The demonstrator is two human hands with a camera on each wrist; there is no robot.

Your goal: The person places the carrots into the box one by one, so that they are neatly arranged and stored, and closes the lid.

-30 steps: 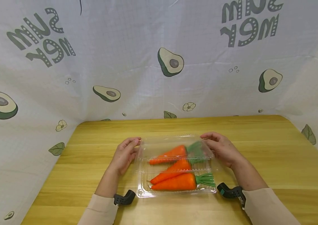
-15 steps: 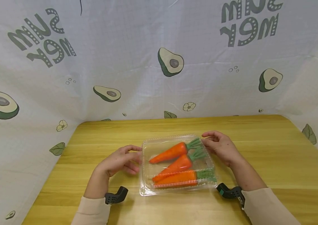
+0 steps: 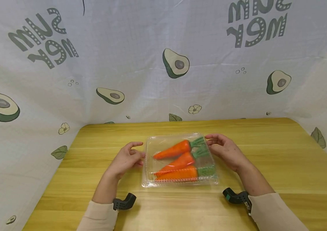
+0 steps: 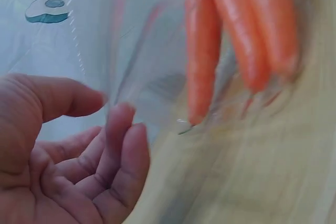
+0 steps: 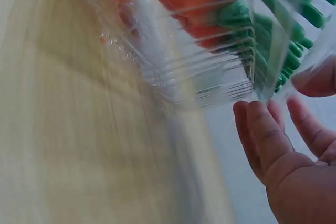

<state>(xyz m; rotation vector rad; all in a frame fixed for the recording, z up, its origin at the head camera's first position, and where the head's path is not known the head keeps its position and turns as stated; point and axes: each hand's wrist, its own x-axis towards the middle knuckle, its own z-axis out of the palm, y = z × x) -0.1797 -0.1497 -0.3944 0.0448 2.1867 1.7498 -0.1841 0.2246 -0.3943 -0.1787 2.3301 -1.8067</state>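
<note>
A clear plastic clamshell box [image 3: 151, 183] is held between both hands in the head view, its lid folded down over the tray. Inside lie three orange carrots [image 3: 173, 150] with green tops, tips toward the left. My left hand [image 3: 124, 161] pinches the box's left edge between thumb and fingertips, seen closer in the left wrist view beside the carrot tips [image 4: 202, 61]. At the other end, my right hand [image 3: 226, 152] holds the right edge near the green tops [image 5: 273, 35]. The right wrist view shows the ribbed side wall [image 5: 220, 74] tilted above the table.
The wooden table [image 3: 180, 211] spreads around the box. Behind and beside it hangs a white cloth [image 3: 140, 41] printed with avocados. A black bracket [image 3: 125, 202] sits on the left wrist and another black bracket [image 3: 236, 196] on the right.
The lid, partly raised a second ago, has come down over the carrots. My left hand let go of the edge and took it again. The box has shifted up and away in the head view.
</note>
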